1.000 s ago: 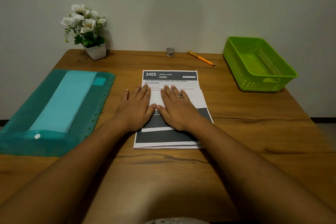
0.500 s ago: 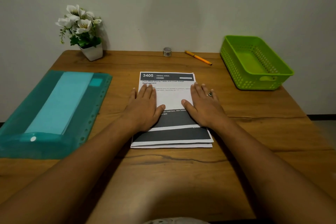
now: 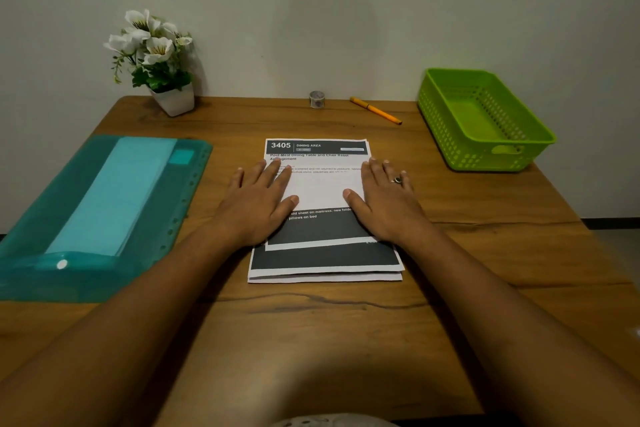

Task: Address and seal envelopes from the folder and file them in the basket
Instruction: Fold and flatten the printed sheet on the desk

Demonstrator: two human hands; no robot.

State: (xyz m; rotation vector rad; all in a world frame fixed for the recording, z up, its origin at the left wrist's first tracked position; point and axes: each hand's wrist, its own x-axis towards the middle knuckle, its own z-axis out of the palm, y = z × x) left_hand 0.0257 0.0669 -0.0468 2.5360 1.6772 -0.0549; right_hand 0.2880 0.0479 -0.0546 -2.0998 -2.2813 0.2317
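Observation:
A white folded sheet (image 3: 320,189) lies across printed pages (image 3: 325,258) in the middle of the wooden table. My left hand (image 3: 258,203) presses flat on its left end, fingers straight. My right hand (image 3: 388,199), with a ring, presses flat on its right end. A teal plastic folder (image 3: 41,218) holding pale envelopes (image 3: 114,194) lies at the left. The green basket (image 3: 502,156) stands empty at the back right. An orange pen (image 3: 375,110) lies near the back edge.
A small tape roll (image 3: 316,99) stands at the back middle beside the pen. A white pot of flowers (image 3: 156,62) sits at the back left against the wall. Bare wood (image 3: 311,340) stretches between the pages and the near edge.
Both hands have slid apart from the middle of the white sheet out to its left and right ends, staying flat on it.

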